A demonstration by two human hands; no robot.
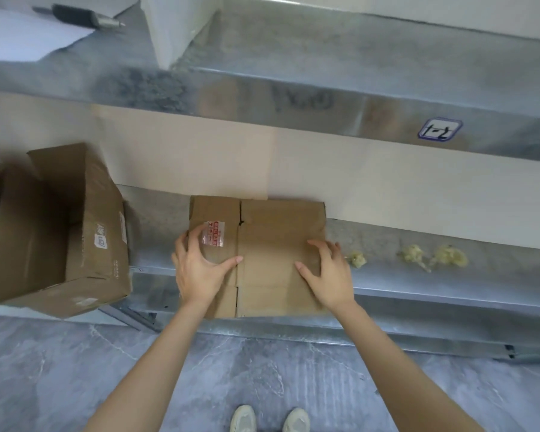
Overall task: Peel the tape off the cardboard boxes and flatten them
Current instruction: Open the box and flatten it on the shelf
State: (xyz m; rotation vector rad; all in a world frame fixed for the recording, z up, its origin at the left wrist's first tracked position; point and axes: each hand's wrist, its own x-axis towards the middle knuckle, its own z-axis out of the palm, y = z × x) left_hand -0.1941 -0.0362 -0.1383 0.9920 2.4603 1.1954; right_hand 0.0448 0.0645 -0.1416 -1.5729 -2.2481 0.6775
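A person stands at a low metal worktop (418,275) with a flattened cardboard box (278,244) lying on it right in front of them, its near edge reaching the worktop's front lip. Both bare hands lie on top of it. The left grip (200,266) is released, fingers spread and resting on the box's left part, fingertips at its left edge and the thumb stretched towards the middle seam. Just beside those fingers a patch of clear tape (214,236) with red print is stuck on the cardboard. The right grip (328,269) is released too, palm down and fingers splayed on the right part, near the right edge. An open cardboard box (60,232) sits to the left, tipped so its mouth faces this way, well apart from the flat one. A large pale cardboard sheet (200,163) leans behind the flat box. Three yellowish clumps (446,257) lie on the worktop to the right. At the far left corner a marker (78,15) lies on white paper (19,35). Pale shoes (270,419) show on the grey floor (60,369).
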